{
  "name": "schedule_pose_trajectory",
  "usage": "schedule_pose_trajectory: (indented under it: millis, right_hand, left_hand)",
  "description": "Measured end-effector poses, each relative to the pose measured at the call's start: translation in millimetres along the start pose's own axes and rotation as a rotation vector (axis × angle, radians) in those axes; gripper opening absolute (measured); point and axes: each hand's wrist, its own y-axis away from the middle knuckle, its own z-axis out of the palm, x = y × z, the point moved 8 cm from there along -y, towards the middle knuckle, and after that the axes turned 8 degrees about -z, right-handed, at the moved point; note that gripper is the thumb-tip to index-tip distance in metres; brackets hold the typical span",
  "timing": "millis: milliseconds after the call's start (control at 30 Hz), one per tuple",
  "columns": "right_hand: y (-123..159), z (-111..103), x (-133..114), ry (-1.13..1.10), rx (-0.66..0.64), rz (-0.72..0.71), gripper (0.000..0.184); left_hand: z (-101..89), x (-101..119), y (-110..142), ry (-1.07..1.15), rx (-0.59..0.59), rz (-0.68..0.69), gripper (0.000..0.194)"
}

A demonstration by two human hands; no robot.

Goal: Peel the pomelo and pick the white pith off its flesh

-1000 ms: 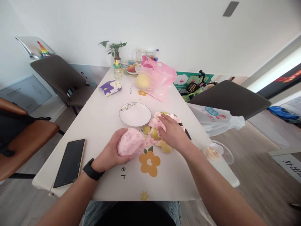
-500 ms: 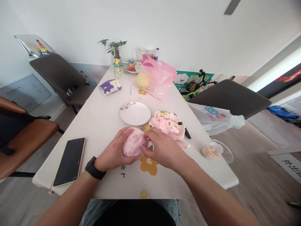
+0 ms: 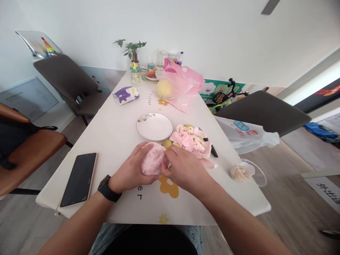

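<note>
A peeled pomelo (image 3: 153,160), pale pink and round, sits in my left hand (image 3: 130,166), whose fingers and thumb wrap its left side. At its right side my right hand (image 3: 184,168) pinches the surface with thumb and fingers; the exact bit between the fingertips is hidden. Beyond my right hand lies a heap of pink and green pomelo peel (image 3: 190,140). A dark knife handle (image 3: 214,151) pokes out from under the heap's right side. Just past the fruit stands a white plate (image 3: 154,126) with a printed rim, bare on top.
A phone (image 3: 79,180) lies at left on the table (image 3: 111,136). Further back are a tissue pack (image 3: 126,95), a pink plastic bag (image 3: 183,86) with a yellow fruit (image 3: 164,88), and a bottle (image 3: 135,74). A clear container (image 3: 247,173) hangs near the right edge.
My right hand has moved left from the peel heap to the pomelo's right side and now pinches there. The left hand keeps hold of the pomelo. The view has shifted slightly.
</note>
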Motion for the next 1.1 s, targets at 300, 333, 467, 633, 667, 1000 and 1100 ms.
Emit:
schedule_pose_trajectory:
  millis: [300, 333, 467, 633, 667, 1000, 1100]
  right_hand:
    - [3, -1, 12, -0.172, 0.098, -0.018, 0.016]
    - [4, -2, 12, -0.217, 0.1, -0.029, 0.013]
    - [8, -7, 10, -0.316, 0.115, -0.023, 0.013]
    - [6, -8, 11, -0.329, 0.105, -0.017, 0.016]
    - [5, -8, 11, -0.331, 0.103, -0.022, 0.015]
    - [2, -5, 3, -0.097, 0.094, 0.003, 0.015]
    - [2, -3, 6, -0.084, 0.115, 0.003, 0.019]
  left_hand:
    - [0.4, -1, 2, 0.0, -0.009, 0.0, 0.095]
    - [-0.2, -2, 2, 0.004, -0.002, 0.001, 0.096]
    - [-0.7, -3, 3, 0.006, 0.017, 0.005, 0.096]
    - [-0.3, -3, 3, 0.007, 0.022, 0.017, 0.097]
    - [-0.3, -3, 3, 0.009, 0.022, 0.018, 0.098]
    - [0.2, -4, 3, 0.0, 0.028, -0.015, 0.097]
    - [0.5, -3, 3, -0.01, 0.026, -0.009, 0.098]
